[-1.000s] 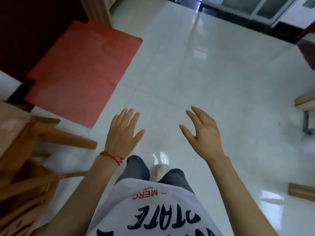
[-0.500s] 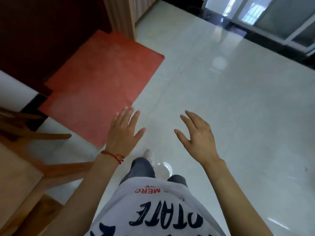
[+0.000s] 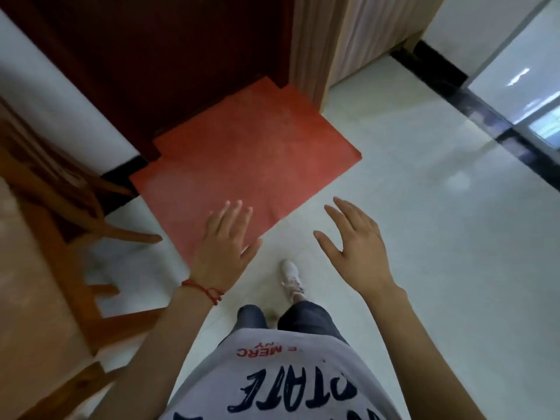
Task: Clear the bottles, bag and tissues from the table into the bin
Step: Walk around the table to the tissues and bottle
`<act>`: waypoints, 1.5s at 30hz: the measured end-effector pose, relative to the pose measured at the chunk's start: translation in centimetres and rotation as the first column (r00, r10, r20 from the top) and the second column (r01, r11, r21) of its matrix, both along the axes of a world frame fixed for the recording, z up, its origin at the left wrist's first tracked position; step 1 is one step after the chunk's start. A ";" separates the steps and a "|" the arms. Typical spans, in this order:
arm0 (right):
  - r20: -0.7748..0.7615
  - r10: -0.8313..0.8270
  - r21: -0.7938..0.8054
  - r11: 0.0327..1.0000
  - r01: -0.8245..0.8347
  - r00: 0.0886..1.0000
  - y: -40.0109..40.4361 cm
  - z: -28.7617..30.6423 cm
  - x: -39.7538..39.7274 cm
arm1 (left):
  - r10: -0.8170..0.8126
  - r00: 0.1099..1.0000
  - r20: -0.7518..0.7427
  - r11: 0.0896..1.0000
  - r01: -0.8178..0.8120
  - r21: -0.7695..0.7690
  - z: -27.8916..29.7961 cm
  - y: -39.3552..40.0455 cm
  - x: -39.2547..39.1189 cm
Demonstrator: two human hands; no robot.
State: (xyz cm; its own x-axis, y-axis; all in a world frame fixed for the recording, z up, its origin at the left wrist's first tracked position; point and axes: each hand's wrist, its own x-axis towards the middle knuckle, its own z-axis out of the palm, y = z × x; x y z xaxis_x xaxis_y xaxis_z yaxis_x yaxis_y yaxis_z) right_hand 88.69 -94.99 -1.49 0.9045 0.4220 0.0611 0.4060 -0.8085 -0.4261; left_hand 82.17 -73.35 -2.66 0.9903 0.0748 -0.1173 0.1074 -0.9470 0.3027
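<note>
Head view:
- The left hand [image 3: 222, 248] is being held out palm down with its fingers spread apart, and nothing is being gripped by it; a thin red string bracelet [image 3: 202, 288] is being worn on its wrist.
- The right hand [image 3: 357, 248] is being held out at 3 o'clock of the left hand, well apart from it, with the fingers parted and loosely curved; nothing is being gripped by it.
- A flat orange-red rectangular floor mat [image 3: 242, 165] is being partly overlapped by the left hand's fingertips; it is lying at 12 o'clock of that hand, on the glossy white tiled floor [image 3: 424, 207].
- A white sneaker [image 3: 291, 275] is being seen between the two hands, toward 6 o'clock.
- Blurred brown wooden furniture [image 3: 54, 253] is being seen at 9 o'clock; whether it is the table cannot be told.
- A dark red-brown wooden door [image 3: 169, 62] is being seen at 11 o'clock.
- The bottles, bag, tissues and bin are not being shown, so their places cannot be told.
</note>
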 end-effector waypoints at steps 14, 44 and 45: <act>0.082 0.552 0.005 0.832 -0.554 0.830 12.3 2.0 16.6 | 0.504 0.863 0.030 0.863 -0.504 0.019 2.2 5.6 6.5; 0.036 0.650 0.002 0.760 -0.650 0.759 46.4 3.4 30.6 | 0.648 0.757 0.084 0.755 -0.653 0.059 3.3 38.0 19.5; 0.018 0.660 -0.002 0.751 -0.660 0.751 47.4 3.4 31.1 | 0.657 0.750 0.076 0.748 -0.661 0.055 3.2 38.6 19.9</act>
